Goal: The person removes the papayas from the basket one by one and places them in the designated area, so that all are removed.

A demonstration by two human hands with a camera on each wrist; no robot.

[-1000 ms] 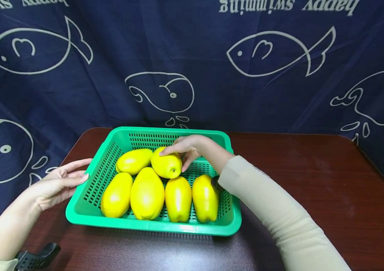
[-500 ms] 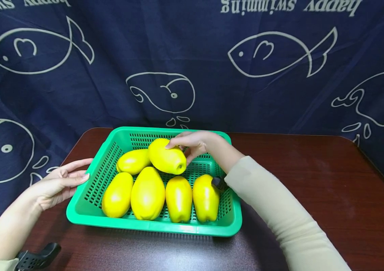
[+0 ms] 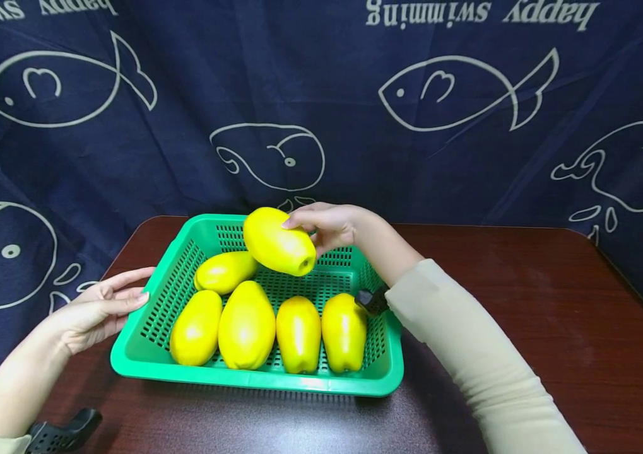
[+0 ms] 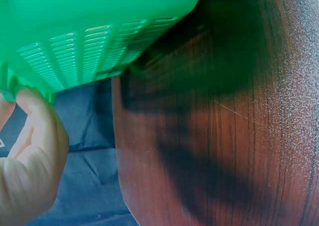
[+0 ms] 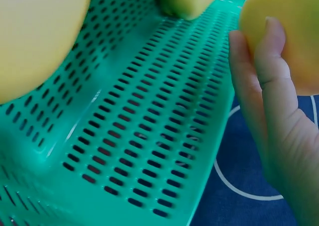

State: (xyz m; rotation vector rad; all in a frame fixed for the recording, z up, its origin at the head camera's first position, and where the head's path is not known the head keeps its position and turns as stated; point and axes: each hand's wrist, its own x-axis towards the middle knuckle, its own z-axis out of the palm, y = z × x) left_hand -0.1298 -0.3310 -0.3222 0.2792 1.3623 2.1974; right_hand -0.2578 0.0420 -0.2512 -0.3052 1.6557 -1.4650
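Note:
In the head view my right hand (image 3: 329,226) holds a yellow papaya (image 3: 277,243) above the back part of a green plastic basket (image 3: 253,376), thumb on its upper side. The right wrist view shows fingers (image 5: 273,81) along the same papaya (image 5: 294,42), which is partly cut off there. My left hand (image 3: 96,309) grips the basket's left rim; in the left wrist view the hand (image 4: 37,151) has its fingertips at the basket edge. Several more papayas lie in the basket: one papaya (image 3: 226,271) at the back left, the others, such as a large papaya (image 3: 247,328), in a front row.
The basket stands on a dark red-brown wooden table (image 3: 497,315), which extends far to the right. A navy cloth (image 3: 355,157) with white fish drawings hangs behind it. A black wrist strap (image 3: 65,432) shows below the left forearm.
My right hand has lifted the papaya up and slightly back from among the others, away from the basket's floor. The left hand has stayed on the rim, and the basket has not moved.

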